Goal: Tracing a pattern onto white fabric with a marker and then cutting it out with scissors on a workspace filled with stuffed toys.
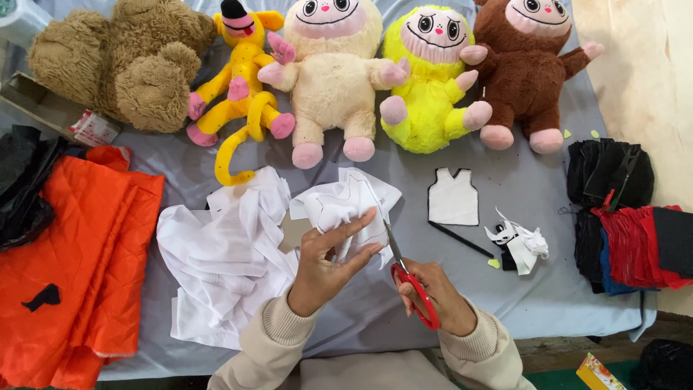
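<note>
White cloth under red scissors, near the middle of the grey sheet.

The left hand (325, 263) pinches the white cloth piece (346, 206) between thumb and fingers, lifted just off the sheet (534, 289). The right hand (433, 292) grips the red-handled scissors (408, 271), blades into the cloth's right edge. A cut vest shape (453, 197) lies to the right, a white heap (224, 253) to the left, plush toys (332, 79) along the far side.

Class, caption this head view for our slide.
Left hand holds white cloth; right hand cuts with red scissors.
</note>
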